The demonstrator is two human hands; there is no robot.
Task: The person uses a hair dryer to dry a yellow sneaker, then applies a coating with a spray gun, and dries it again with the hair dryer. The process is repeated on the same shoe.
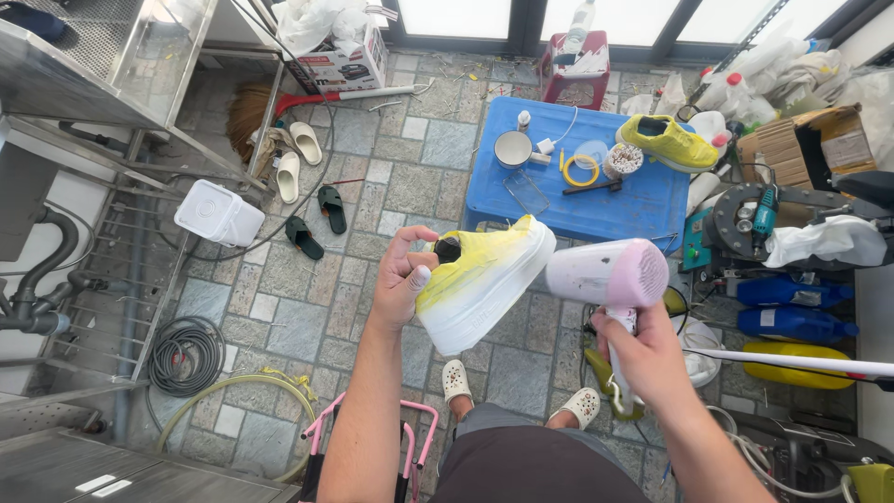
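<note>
Yellow-and-white shoe [484, 279] gripped in the left hand [403, 279] faces the pink dryer [610, 275] clasped by the right hand [643, 359], above a blue worktop [577, 200] bearing another shoe [666, 142], its cord cut off below.

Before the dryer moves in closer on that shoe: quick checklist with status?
1. Left hand has a grip on the yellow and white shoe at the heel end: ok.
2. Right hand wraps the handle of the pink and white hair dryer: ok.
3. Nozzle faces the shoe's toe end, with a gap between them: ok.
4. Dryer running: cannot tell.
5. Dryer cord free of the feet below: cannot tell, it drops out of clear sight by the right leg.
6. Second yellow shoe sits on the blue table, out of the way: ok.
</note>
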